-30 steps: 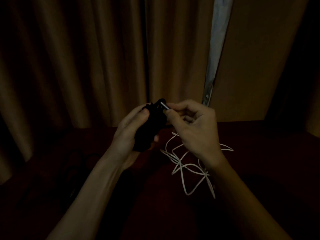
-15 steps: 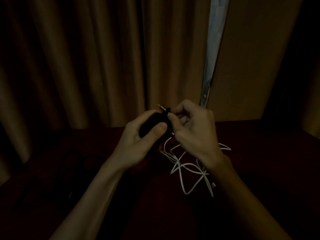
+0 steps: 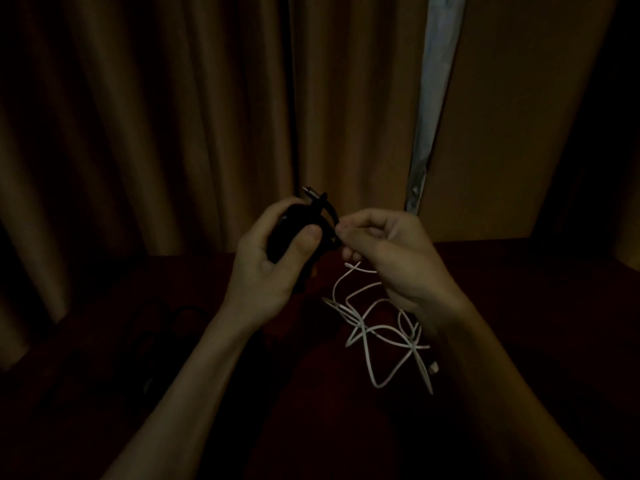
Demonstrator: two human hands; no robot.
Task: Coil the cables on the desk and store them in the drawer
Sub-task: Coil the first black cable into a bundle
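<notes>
Right hand [image 3: 391,258] eases off the coil [image 3: 282,233], grip pinching its limp tail [image 3: 333,220]; left hand [image 3: 263,275] clamps the light, springy bundle.

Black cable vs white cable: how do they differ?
Black cable is bundled in the left hand grip, with the right hand pinching its loop. White cable lies loose and tangled on the desk. Black is held up, white is down. Both are thin cords.

One black cable [image 3: 280,237], one white cable [image 3: 360,329], perhaps a third cable [image 3: 187,308]
</notes>
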